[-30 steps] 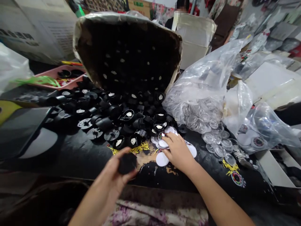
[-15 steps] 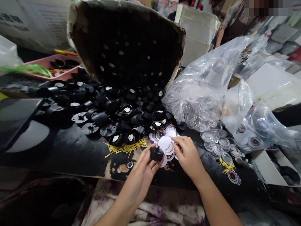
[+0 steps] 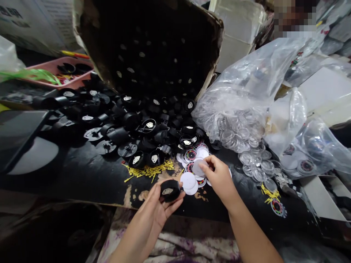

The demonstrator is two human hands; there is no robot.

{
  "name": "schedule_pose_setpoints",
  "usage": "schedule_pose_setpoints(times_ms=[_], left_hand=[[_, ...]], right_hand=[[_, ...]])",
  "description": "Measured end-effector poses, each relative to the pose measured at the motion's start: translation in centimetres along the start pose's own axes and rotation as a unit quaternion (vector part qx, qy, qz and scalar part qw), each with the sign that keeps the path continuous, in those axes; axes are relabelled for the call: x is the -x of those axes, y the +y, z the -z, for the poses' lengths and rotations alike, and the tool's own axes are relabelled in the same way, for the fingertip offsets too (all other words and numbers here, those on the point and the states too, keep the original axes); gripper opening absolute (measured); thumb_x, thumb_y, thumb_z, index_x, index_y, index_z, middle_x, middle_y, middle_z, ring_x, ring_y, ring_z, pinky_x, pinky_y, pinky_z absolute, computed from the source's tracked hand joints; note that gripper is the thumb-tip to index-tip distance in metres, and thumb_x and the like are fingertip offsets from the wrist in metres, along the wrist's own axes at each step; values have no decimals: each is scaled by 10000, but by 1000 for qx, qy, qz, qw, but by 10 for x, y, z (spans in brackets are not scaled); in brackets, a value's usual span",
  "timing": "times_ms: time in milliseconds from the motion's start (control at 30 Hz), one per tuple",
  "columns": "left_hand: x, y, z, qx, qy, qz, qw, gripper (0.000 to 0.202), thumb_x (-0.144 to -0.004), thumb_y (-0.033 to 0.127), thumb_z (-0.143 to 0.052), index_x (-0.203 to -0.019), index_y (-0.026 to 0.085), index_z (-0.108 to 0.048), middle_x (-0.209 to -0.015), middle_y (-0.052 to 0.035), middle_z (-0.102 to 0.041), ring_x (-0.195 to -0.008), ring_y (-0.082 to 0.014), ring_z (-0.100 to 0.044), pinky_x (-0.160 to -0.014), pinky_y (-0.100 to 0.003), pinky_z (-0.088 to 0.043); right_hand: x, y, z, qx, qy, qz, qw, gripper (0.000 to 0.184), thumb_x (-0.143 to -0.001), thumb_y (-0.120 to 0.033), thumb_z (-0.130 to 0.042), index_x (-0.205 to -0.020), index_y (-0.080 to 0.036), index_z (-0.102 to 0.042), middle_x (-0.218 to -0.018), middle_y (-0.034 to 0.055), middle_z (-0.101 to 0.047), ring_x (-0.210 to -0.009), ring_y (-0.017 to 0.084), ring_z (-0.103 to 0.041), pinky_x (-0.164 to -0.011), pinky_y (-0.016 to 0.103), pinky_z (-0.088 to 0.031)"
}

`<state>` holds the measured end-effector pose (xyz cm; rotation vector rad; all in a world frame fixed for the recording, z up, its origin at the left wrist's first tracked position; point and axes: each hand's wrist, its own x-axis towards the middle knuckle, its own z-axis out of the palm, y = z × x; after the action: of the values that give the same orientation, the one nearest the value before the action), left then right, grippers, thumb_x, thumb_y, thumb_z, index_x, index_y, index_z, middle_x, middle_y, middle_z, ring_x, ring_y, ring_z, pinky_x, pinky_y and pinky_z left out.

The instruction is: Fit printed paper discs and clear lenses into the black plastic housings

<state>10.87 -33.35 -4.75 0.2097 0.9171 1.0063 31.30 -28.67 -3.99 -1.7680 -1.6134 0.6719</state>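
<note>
My left hand grips a round black plastic cap with a small white piece inside, held just above the table's near edge. My right hand pinches a white paper disc lifted over a small heap of white and colour-printed discs. Behind them a pile of black caps spills out of a tipped cardboard box. Yellow plastic slivers lie by the nearest caps.
A clear bag of transparent round lids lies at the right, with loose lids before it and another bag beyond. A pink tray sits at the back left. A person is at the far right. Floral cloth covers my lap.
My left hand has drawn back toward me and turned the black cap so its inside faces up. My right hand has picked one white disc off the heap.
</note>
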Motion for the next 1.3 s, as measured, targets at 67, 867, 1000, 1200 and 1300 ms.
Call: schedule_pose_setpoints(times_ms=[67,867,1000,1200,1300], left_hand=[[-3,2,-2,21,23,24,999,356,-919,457,-537,-1132,182,-613,-1140,-130,-717,-1037,-259,-694,-896,-374,-556],[3,-3,-10,68,1,3,998,427,-953,430,-484,-1328,241,-560,-1277,-88,-661,-1162,-237,-621,-970,-378,-527],[5,-12,-6,34,-8,-37,999,419,-903,411,-587,-1297,268,-596,-1303,-70,-646,-1238,-262,-564,-1020,-420,-490],[9,-23,-2,-58,-17,-73,996,366,-856,404,-657,-1213,327,-671,-1385,0,-592,-1340,-252,-465,-1057,-324,-455],[6,-24,5,-113,-39,-82,990,341,-847,397,-668,-1179,322,-694,-1375,-5,-599,-1300,-274,-507,-1013,-340,-498]], right_hand=[[3,2,4,-8,3,27,1000,237,-928,-355,-535,-840,-200,-691,-737,7,-661,-718,171,-603,-734,317,-447],[52,-40,-14,-149,-85,30,985,143,-880,-182,-591,-961,-230,-699,-870,7,-651,-770,140,-583,-691,255,-472],[49,-47,-7,-167,-61,44,983,141,-919,-244,-564,-921,-223,-703,-872,17,-657,-780,144,-602,-694,259,-477],[47,-62,-15,-116,-54,27,991,44,-880,-212,-598,-838,-202,-593,-787,-11,-641,-715,127,-595,-654,236,-461],[45,-61,-16,-111,-73,-3,991,83,-871,-207,-585,-800,-204,-541,-732,-21,-616,-659,124,-574,-612,237,-446]])
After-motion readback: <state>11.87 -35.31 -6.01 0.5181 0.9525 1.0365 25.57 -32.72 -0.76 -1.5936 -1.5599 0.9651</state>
